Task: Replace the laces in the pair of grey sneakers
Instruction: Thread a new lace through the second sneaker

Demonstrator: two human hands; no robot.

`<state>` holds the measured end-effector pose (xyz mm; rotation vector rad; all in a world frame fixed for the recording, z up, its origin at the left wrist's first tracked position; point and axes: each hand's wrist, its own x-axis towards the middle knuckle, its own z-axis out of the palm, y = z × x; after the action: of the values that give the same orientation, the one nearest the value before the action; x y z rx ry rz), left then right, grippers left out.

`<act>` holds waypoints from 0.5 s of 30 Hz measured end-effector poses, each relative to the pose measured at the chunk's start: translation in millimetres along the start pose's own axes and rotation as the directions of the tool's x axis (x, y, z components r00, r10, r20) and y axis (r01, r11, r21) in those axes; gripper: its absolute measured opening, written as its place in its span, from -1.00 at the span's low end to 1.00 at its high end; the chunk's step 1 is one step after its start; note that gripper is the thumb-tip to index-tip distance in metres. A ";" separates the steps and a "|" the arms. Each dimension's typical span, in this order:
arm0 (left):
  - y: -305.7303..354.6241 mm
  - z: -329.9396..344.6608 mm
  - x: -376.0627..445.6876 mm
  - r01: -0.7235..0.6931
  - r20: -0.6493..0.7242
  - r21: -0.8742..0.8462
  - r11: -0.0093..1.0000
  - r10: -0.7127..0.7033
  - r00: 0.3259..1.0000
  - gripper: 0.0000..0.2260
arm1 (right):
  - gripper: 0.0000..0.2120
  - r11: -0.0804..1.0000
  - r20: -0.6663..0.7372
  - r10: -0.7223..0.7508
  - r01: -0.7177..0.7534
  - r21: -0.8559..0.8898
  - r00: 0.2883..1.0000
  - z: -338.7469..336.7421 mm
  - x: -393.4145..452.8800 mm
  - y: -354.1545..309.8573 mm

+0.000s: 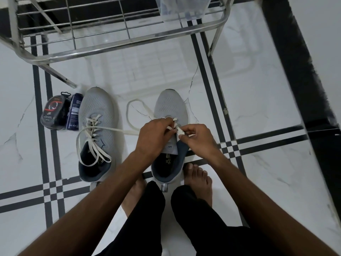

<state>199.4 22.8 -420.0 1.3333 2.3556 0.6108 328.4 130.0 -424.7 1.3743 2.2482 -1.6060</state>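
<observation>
Two grey sneakers stand side by side on the white floor, toes pointing away from me. The left sneaker point(96, 130) is laced with a white lace whose loose ends loop over its opening. Over the eyelets of the right sneaker point(170, 108) my left hand point(154, 133) pinches a white lace point(136, 106). This lace trails in a loop on the floor to the left. My right hand point(196, 136) pinches the lace end at the shoe's right eyelet row. The hands hide most of the right shoe's tongue.
A black round pack point(53, 112) and a blue box point(73, 111) lie left of the left sneaker. A metal rack point(118, 47) stands over the floor beyond the shoes. My bare feet point(198, 180) are just behind the right sneaker.
</observation>
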 end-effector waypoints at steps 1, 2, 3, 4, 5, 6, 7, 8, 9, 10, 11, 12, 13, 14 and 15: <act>0.7 2.0 -0.2 0.001 -0.005 -0.013 1.000 -0.001 1.000 -0.91 | -0.81 1.000 0.000 -0.002 0.002 -0.001 1.000 -0.1 -0.2 0.2; 1.0 3.6 -0.2 0.001 -0.013 -0.024 1.000 -0.001 1.000 -0.91 | -0.81 1.000 0.000 -0.003 0.003 0.000 1.000 0.0 -0.6 0.0; 1.3 4.9 0.1 0.001 -0.026 -0.032 0.999 -0.002 1.000 -0.92 | -0.81 1.000 -0.001 -0.004 0.004 0.001 1.000 -0.6 -1.2 0.0; 1.2 6.1 0.7 0.003 -0.041 -0.037 0.999 -0.004 0.999 -0.93 | -0.81 1.000 -0.002 -0.003 0.003 0.004 1.000 -1.0 -1.1 0.0; 1.1 7.4 0.6 0.011 -0.054 -0.039 0.999 -0.013 0.998 -0.94 | -0.80 1.000 -0.002 -0.002 0.002 0.006 1.000 -1.0 -1.3 -0.1; 1.3 8.6 0.7 0.029 -0.062 -0.044 0.999 -0.031 0.998 -0.94 | -0.80 1.000 0.000 -0.003 0.003 0.003 1.000 -1.3 -1.5 -0.8; 1.8 9.5 1.1 0.051 -0.065 -0.052 0.997 -0.055 0.996 -0.94 | -0.81 1.000 0.002 -0.005 0.005 -0.001 1.000 -1.5 -1.6 -1.8; 2.6 10.1 0.9 0.078 -0.063 -0.064 0.995 -0.082 0.995 -0.94 | -0.82 1.000 0.005 -0.007 0.007 -0.002 1.000 -1.5 -1.4 -2.8; 3.3 10.7 0.9 0.103 -0.063 -0.082 0.991 -0.109 0.992 -0.94 | -0.82 1.000 0.006 -0.007 0.007 0.001 1.000 -1.4 -1.1 -3.8; 4.0 12.0 0.5 0.127 -0.069 -0.107 0.986 -0.135 0.988 -0.95 | -0.82 1.000 0.007 -0.007 0.007 0.002 1.000 -1.5 -1.3 -4.3; 4.3 13.0 0.1 0.152 -0.079 -0.137 0.979 -0.163 0.983 -0.95 | -0.82 1.000 0.008 -0.007 0.007 0.000 1.000 -1.2 -1.7 -4.8; 4.8 14.4 0.2 0.177 -0.089 -0.167 0.970 -0.193 0.977 -0.96 | -0.82 1.000 0.006 -0.008 0.008 -0.005 1.000 -1.2 -1.8 -5.0; 5.6 15.6 -0.1 0.206 -0.097 -0.196 0.959 -0.228 0.969 -0.96 | -0.83 1.000 0.002 -0.008 0.008 -0.007 1.000 -0.9 -2.0 -5.0; 6.4 16.3 -0.3 0.235 -0.103 -0.227 0.945 -0.263 0.959 -0.96 | -0.83 1.000 -0.004 -0.009 0.009 -0.005 1.000 -0.7 -2.3 -4.8; 7.5 16.8 -0.3 0.258 -0.107 -0.261 0.930 -0.293 0.950 -0.95 | -0.83 1.000 -0.010 -0.011 0.011 -0.002 1.000 -0.6 -2.5 -4.7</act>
<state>213.4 29.2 -430.1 0.8563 2.4256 0.8991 327.0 128.7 -419.7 1.3754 2.2666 -1.6026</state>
